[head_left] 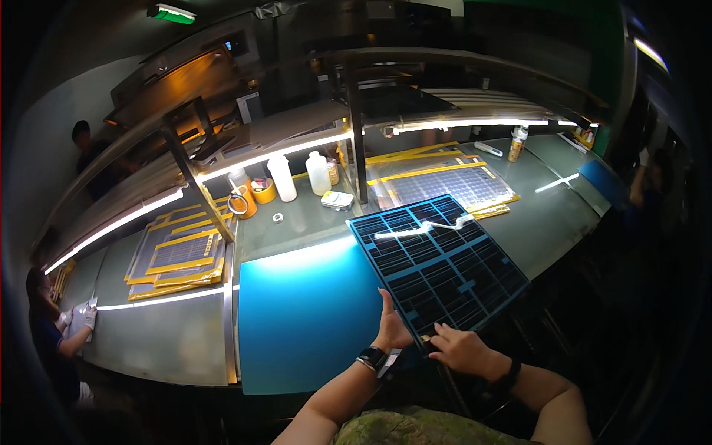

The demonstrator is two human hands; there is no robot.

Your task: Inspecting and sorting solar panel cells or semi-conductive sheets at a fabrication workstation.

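A thin rectangular panel (452, 271), dark with a blue border and blue grid lines, is held tilted in front of me, and light glares off its upper part. My left hand (391, 326) supports its left edge near the close corner. The thumb points up beside that edge, and the other fingers are partly hidden by the panel. My right hand (467, 352) is closed at the near edge, with bent fingertips over the border and the thumb lower down. A large plain blue sheet (311, 326) lies on the bench beneath and left of the panel.
Yellow-edged transparent films with grid patterns (452, 185) lie behind the panel, and another stack (182, 256) is at left. White bottles (281, 178), tape rolls (241, 202) and a small box (337, 200) stand mid-bench. A metal post (356, 133) rises there. A gloved co-worker (55, 334) is at far left.
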